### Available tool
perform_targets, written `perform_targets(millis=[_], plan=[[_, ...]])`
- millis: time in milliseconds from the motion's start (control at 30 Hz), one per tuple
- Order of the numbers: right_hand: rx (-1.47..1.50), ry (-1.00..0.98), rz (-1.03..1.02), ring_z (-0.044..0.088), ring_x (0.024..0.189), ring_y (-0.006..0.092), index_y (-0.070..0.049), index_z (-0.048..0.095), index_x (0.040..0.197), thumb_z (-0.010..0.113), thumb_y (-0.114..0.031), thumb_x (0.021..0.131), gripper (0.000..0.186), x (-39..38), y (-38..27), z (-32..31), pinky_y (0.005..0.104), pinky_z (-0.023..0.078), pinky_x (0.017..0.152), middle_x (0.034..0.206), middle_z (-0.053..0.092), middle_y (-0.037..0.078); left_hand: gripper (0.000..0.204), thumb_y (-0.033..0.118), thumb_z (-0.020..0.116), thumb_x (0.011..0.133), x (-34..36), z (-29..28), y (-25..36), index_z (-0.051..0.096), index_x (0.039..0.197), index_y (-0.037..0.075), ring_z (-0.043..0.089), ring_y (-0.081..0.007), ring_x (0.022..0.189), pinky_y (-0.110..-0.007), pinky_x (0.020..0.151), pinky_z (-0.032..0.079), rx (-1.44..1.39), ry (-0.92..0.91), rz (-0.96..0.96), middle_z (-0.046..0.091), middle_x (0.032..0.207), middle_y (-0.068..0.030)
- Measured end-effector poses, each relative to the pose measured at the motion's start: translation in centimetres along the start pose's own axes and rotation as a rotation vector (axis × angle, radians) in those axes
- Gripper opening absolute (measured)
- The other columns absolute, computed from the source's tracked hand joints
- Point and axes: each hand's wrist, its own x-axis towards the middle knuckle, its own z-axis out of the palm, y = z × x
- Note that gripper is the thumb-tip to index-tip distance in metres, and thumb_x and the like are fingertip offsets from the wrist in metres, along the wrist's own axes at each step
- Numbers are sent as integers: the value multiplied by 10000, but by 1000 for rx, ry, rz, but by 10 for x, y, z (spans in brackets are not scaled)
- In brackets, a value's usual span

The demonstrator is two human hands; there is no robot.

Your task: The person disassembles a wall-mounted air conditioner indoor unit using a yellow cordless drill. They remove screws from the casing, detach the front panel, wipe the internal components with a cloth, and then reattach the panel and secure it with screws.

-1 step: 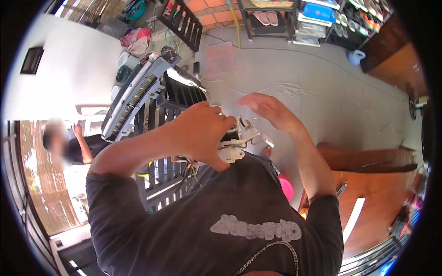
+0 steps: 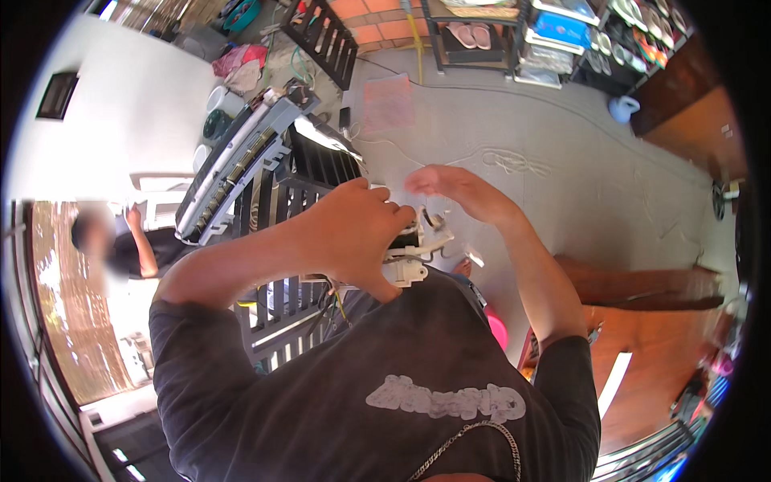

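Rough grey concrete floor (image 2: 562, 169), left hand (image 2: 353, 233) gripping blocky white plastic part (image 2: 414, 253)

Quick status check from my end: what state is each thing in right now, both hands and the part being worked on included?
Left hand: closed around the white plastic part with black wires.
White plastic part with black wires: held up at chest height, partly hidden by the hand.
Right hand: open, fingers spread, beside the part, holding nothing.
Long grey and white appliance panel: tilted, resting on the black slatted frame.
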Motion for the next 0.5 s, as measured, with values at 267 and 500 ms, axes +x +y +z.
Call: perform_targets(millis=[267,500], plan=[[87,-450,692,616,1347,216,-54,562,1545,609,-438,1102,588,158,18,14,430,482,1171,1479,640,87,859,549,890,694,-14,5,-93,663,1299,-15,677,-278,1146,-401,1015,460,-53,-170,149,717,1220,-153],[335,-207,536,580,1399,242,-78,511,1587,648,-521,1048,711,232,11,19,463,478,1187,1544,586,97,724,515,900,701,-47,-2,-193,747,1216,30,575,-230,1258,-380,1001,444,103,184,210,667,1246,-54]])
